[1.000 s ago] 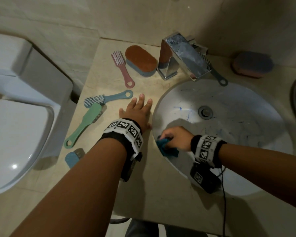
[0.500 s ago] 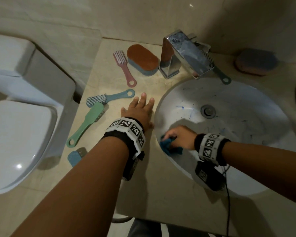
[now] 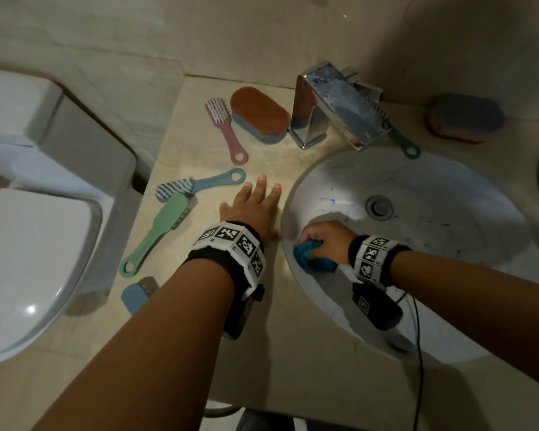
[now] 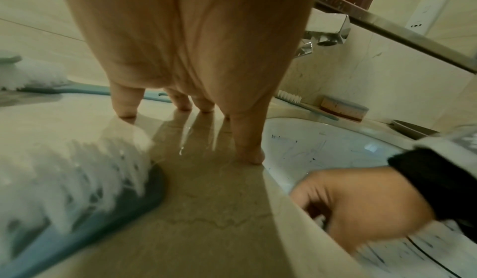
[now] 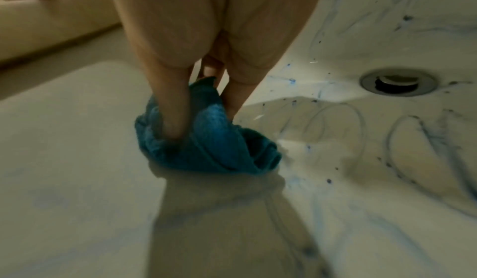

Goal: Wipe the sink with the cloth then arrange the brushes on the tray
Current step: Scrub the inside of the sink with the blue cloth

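— What's the right hand (image 3: 325, 241) doing?

— It's bunched around the blue cloth (image 3: 312, 256), pressing it on the near left wall of the sink (image 3: 433, 181), close to the rim. Blue marks show across the bowl around the drain (image 3: 378, 207).

— And the left hand (image 3: 255, 209)?

— Flat on the counter (image 3: 293, 337), fingers spread, just beside the sink's edge, holding nothing.

— The brushes?

— Lying on the counter: a pink brush (image 3: 224, 129) by the wall, a blue brush (image 3: 196, 185) and a green brush (image 3: 159, 231) left of that hand.
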A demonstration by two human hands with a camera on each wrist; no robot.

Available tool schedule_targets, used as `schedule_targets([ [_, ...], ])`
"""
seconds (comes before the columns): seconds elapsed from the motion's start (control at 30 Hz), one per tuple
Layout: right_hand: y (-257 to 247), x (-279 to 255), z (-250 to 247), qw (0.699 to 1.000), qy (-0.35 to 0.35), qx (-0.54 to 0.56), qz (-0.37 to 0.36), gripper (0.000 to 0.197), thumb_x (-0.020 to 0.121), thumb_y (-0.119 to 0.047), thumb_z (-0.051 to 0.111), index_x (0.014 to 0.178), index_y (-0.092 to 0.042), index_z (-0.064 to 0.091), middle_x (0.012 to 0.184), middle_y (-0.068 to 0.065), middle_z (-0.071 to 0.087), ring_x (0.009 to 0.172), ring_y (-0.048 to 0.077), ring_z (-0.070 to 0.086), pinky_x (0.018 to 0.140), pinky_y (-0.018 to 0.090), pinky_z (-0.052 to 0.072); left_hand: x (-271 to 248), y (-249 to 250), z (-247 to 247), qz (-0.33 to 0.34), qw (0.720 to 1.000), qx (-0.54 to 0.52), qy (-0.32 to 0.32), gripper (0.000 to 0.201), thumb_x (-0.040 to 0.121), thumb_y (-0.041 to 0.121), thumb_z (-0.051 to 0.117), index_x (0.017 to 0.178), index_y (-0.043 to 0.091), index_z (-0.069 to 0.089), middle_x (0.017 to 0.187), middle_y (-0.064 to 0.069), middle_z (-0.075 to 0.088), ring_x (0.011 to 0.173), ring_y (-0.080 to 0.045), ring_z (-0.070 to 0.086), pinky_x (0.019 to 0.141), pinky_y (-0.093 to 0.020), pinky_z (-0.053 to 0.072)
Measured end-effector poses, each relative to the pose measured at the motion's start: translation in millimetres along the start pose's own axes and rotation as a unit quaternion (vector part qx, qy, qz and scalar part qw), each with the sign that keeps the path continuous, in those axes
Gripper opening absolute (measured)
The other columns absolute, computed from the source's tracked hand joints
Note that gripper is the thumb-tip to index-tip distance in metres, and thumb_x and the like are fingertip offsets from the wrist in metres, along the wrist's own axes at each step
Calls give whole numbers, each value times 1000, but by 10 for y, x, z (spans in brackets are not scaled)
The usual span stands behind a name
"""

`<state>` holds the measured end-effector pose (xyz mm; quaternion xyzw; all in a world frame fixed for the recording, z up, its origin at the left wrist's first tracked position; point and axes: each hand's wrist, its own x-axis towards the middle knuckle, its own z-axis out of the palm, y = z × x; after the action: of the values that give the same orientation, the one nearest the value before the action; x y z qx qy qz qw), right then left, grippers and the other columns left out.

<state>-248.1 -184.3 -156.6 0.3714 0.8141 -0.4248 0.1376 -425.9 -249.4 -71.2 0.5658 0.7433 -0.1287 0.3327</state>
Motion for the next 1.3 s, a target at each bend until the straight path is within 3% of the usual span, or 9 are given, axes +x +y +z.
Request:
schedule_targets([
  [0.17,23,-187,70,990,-116,-72,-16,29,78,-10,69,107,-13,68,109,5,61,98,20,55,82,23,41,-6,19,-19,-5,1000,5,-3,89,89,39,58,148,34,-8,157,6,-20,146,-21,-9,114,-58,17],
  [0.3,114,-9,61,998,-54,-38,0,20,76,-7,67,96,-12,69,100,4,65,91,17,57,78,21,40,-7,13,-30,-6,1000,10,-9,89,88,41,58,148,34,-8,156,6,-20,146,-22,-8,114,-57,18],
  [0.47,152,116,39,996,74,36,43,31,80,-13,70,109,-13,62,111,8,65,104,24,58,90,30,46,-35,48,-91,6,999,42,23,92,82,45,64,149,31,2,157,-2,-5,144,-29,6,108,-52,30],
  [0.63,186,28,12,1000,-20,-18,-11,35,74,-33,74,106,-23,63,112,4,60,104,22,52,93,33,42,85,132,-235,34,997,42,62,99,70,39,77,146,23,16,153,-6,10,141,-30,15,111,-50,28],
  [0.73,175,37,58,992,-74,-80,-55,24,76,-18,70,100,-16,66,110,6,62,105,24,52,99,36,39,212,112,-274,40,998,47,33,110,70,34,79,149,24,4,158,-5,-4,146,-28,2,115,-52,20],
  [0.87,148,177,56,999,17,-29,-37,18,85,-11,59,100,-11,68,112,11,62,108,27,53,96,25,37,298,90,-316,39,997,65,5,116,70,37,79,149,29,-5,158,-1,-14,146,-26,-6,115,-59,12],
  [1.03,217,494,-137,966,196,115,122,24,79,-9,69,102,-11,62,99,6,61,100,28,59,87,31,46,392,51,-328,39,996,76,-5,123,65,42,81,148,35,-10,157,2,-18,146,-26,-9,113,-61,8],
  [1.2,73,439,-159,952,122,235,153,34,74,-10,75,104,-16,63,101,6,64,96,21,60,86,34,53,388,76,-337,37,996,83,-5,125,64,41,82,147,35,-11,157,2,-18,146,-26,-9,114,-61,9],
  [1.3,11,463,-242,916,190,324,138,29,73,-2,74,98,-11,62,93,8,61,89,21,59,79,32,52,391,94,-354,49,994,98,2,125,64,42,82,149,30,-9,158,-4,-15,146,-30,-6,116,-55,10],
])
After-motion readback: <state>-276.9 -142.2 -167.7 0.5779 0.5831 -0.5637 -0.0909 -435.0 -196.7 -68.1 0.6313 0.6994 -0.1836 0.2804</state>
